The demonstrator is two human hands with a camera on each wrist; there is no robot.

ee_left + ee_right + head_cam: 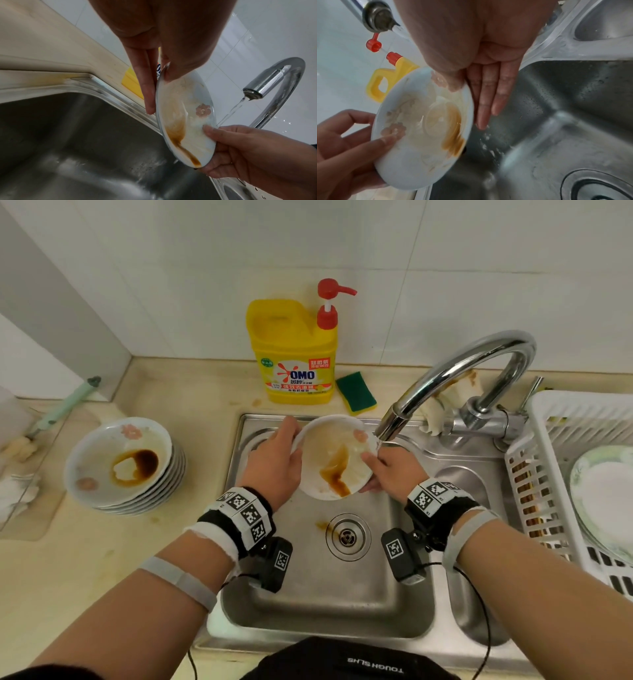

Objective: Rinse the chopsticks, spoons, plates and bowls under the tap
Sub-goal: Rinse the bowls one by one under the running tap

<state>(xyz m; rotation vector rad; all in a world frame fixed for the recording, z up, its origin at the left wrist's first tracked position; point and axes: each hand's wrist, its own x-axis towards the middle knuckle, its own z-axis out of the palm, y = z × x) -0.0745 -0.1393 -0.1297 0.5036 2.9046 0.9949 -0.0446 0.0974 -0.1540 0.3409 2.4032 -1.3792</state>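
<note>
I see both hands, left hand (274,463) and right hand (394,470), grasping the sauce-stained plate (329,457) beside the running tap (394,426); the OMO detergent bottle (294,361) stands behind.

Glossy white ceramic plate (334,457), brushed steel sink (308,594), shiny chrome tap (479,364), white plastic rack (548,474).

Both hands (171,40) grip a sauce-streaked plate (187,121) beside the running tap (274,81).
</note>
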